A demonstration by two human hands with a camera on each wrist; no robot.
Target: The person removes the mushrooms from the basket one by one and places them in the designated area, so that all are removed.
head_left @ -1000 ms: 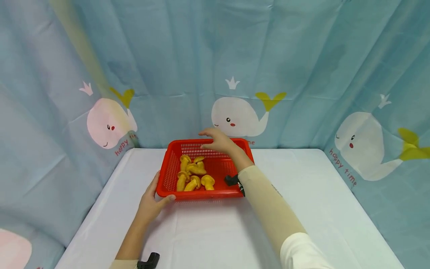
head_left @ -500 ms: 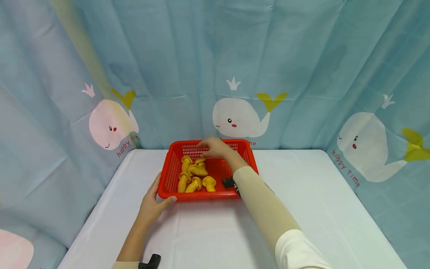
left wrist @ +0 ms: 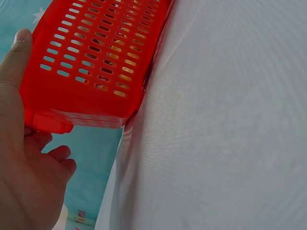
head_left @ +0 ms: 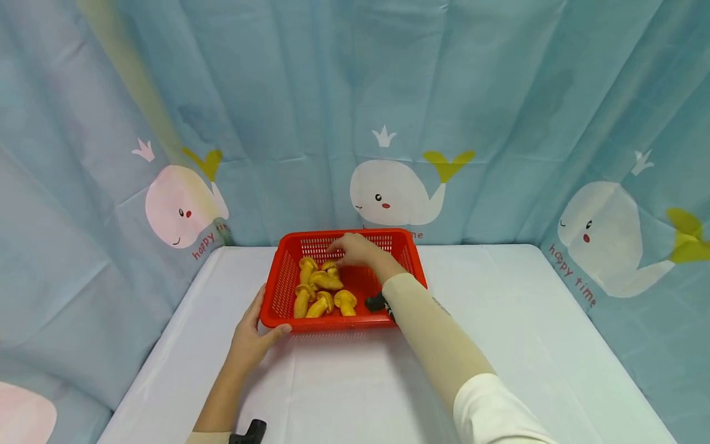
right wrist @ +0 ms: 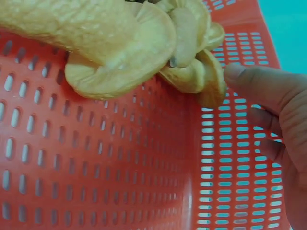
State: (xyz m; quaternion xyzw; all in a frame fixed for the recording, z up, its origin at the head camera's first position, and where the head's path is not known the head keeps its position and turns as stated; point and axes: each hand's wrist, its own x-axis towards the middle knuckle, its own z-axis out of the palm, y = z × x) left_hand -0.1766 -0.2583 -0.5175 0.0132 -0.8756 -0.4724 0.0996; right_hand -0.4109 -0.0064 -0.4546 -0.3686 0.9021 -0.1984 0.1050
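Note:
A red plastic basket with slotted walls stands at the back of the white table. Yellow mushrooms, several of them, lie in its left half. My left hand grips the front left corner, thumb over the rim; in the left wrist view its fingers curl below the rim. My right hand reaches into the basket from above, fingers bent, just right of the rearmost mushroom. In the right wrist view the digit tip is beside a mushroom cap; whether they touch I cannot tell.
A blue curtain with printed whales hangs behind and along both sides of the white table. Each wrist carries a black strap device.
My right hand has come down from above the basket's back rim into the basket, toward the rearmost mushroom. My left hand stays at the front left corner.

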